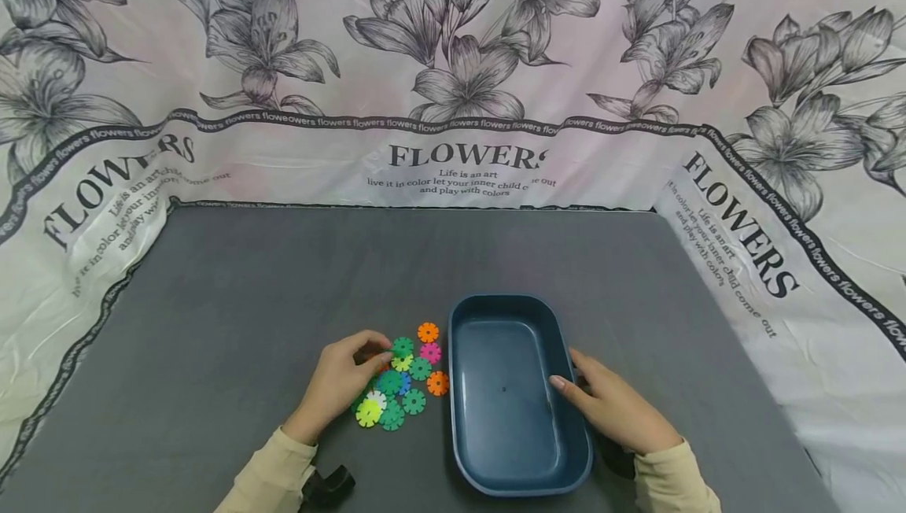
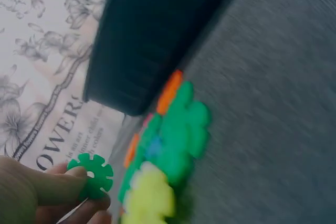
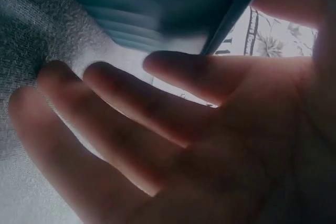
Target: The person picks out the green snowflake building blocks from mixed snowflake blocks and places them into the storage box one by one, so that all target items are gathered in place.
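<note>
My left hand pinches a green notched plastic disc between thumb and fingers, shown edge-up in the left wrist view. Beneath and beside that hand lies a loose heap of similar flower-shaped discs, among them a yellow disc, an orange disc and a pink disc. To the right of the heap stands a dark blue rectangular bin with nothing in it. My right hand is at the bin's right side, thumb over the rim, the other fingers outside, extended and spread in the right wrist view.
The grey tabletop carries the heap and the bin. A flower-printed cloth rises behind it and along both sides. A black strap shows beside the left sleeve.
</note>
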Demonstrator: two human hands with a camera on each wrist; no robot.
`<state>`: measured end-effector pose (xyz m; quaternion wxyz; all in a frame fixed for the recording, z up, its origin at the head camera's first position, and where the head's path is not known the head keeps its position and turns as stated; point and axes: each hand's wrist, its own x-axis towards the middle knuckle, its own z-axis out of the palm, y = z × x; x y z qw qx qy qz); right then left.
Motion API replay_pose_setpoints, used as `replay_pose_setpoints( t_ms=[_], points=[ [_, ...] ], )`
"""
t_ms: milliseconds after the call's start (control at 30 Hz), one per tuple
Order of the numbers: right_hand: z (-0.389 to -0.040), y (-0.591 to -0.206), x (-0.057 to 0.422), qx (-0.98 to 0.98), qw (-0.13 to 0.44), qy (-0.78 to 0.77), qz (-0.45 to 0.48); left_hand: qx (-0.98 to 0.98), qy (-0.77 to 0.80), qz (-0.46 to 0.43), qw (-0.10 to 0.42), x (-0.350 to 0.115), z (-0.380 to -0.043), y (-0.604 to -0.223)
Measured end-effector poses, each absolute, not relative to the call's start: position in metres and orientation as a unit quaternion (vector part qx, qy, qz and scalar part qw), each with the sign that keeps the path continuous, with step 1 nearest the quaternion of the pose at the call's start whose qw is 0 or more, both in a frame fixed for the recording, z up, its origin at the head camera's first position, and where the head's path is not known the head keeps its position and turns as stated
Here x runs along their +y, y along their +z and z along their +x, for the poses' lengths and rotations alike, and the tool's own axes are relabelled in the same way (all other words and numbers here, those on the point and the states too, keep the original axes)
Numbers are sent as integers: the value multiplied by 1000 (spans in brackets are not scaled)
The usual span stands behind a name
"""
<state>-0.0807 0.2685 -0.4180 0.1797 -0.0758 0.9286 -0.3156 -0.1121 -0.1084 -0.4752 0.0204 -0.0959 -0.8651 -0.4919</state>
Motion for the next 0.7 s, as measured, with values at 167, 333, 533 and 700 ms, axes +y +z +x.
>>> replay_pose_setpoints(
  t_ms=[167, 333, 533, 700],
  points=[
    [-80, -418, 267, 928, 173, -319, -85, -776, -621, -37, -102, -102, -117, -458],
    [-82, -420, 266, 916, 184, -353, -51, -698, -689, -15, -195, -86, -119, -435],
    [-85, -426, 273, 905, 190, -378, -39, -697, -667, -80, -250, -51, -120, -413],
    [-90, -432, 273, 900, 188, -392, -28, -708, -636, -134, -275, -16, -117, -403]
  ],
)
